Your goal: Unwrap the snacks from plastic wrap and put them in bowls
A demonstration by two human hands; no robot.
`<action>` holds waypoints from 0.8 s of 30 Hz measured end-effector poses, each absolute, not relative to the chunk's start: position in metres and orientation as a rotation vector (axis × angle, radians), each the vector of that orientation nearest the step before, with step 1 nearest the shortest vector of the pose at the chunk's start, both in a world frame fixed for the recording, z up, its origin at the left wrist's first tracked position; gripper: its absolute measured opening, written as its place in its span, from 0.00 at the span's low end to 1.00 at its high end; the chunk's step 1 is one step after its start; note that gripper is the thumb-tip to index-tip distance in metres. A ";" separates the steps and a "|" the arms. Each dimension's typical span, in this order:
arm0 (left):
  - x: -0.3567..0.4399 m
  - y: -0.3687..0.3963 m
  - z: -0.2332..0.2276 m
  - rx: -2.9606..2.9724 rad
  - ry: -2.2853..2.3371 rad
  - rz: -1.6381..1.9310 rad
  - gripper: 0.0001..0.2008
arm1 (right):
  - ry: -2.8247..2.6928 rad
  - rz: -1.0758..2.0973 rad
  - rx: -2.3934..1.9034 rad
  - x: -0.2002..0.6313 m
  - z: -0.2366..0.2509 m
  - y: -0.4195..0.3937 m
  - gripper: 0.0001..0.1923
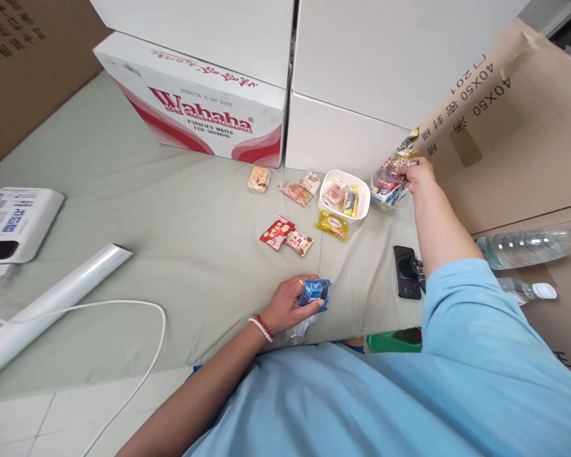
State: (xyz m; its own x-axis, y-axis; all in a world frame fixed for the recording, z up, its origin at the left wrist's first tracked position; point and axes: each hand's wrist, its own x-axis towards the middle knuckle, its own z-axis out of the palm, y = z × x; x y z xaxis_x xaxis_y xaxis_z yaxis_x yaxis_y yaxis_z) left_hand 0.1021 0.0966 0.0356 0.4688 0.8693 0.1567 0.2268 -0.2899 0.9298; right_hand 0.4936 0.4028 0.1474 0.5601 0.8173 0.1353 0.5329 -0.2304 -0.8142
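Observation:
My left hand (290, 306) is closed around a blue-wrapped snack packet (316, 293) near the front edge of the cloth-covered surface. Crumpled clear plastic (302, 329) lies beneath its wrist side. At the back right, my right hand (417, 174) reaches into a clear tub (394, 202) of wrapped snacks, its fingers closed at a clear pinkish packet (396, 169). Left of the tub, a white bowl (327, 206) holds a few wrapped snacks. A yellow packet (332, 225) lies in front of it. Red (276, 232) and cream packets (299, 242) overlap nearby.
A Wahaha water carton (204, 120) and white boxes (352, 133) line the back. Further packets (259, 179) lie before them. A black phone (407, 273) and water bottles (528, 249) are right. A white device (21, 222), cable (159, 330) and white tube (71, 295) lie left.

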 end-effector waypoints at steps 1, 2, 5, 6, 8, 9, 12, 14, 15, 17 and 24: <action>0.102 0.097 0.036 1.776 0.931 0.862 0.13 | -0.986 0.502 -1.876 0.493 0.154 0.399 0.19; 0.102 0.097 0.036 1.775 0.927 0.866 0.13 | -0.911 0.570 -1.832 0.492 0.160 0.396 0.20; 0.103 0.096 0.036 1.779 0.912 0.891 0.13 | -0.943 0.658 -1.665 0.484 0.175 0.385 0.24; 0.103 0.096 0.036 1.782 0.906 0.900 0.13 | -0.982 0.706 -1.615 0.479 0.178 0.381 0.25; 0.104 0.097 0.036 1.788 0.897 0.917 0.13 | -1.051 0.841 -1.519 0.462 0.175 0.375 0.26; 0.104 0.097 0.036 1.788 0.895 0.917 0.13 | -1.077 0.914 -1.481 0.451 0.171 0.371 0.26; 0.104 0.097 0.038 1.789 0.890 0.899 0.14 | -1.121 1.099 -1.453 0.412 0.147 0.359 0.26; 0.104 0.096 0.039 1.793 0.897 0.892 0.14 | -1.156 1.199 -1.491 0.387 0.129 0.349 0.24; 0.104 0.096 0.039 1.796 0.902 0.895 0.15 | -1.197 1.221 -1.538 0.377 0.121 0.344 0.24; 0.104 0.095 0.039 1.801 0.907 0.905 0.14 | -1.378 1.179 -1.689 0.365 0.108 0.334 0.23; 0.105 0.096 0.038 1.821 0.883 0.912 0.14 | -2.164 0.284 -1.856 0.364 0.091 0.313 0.14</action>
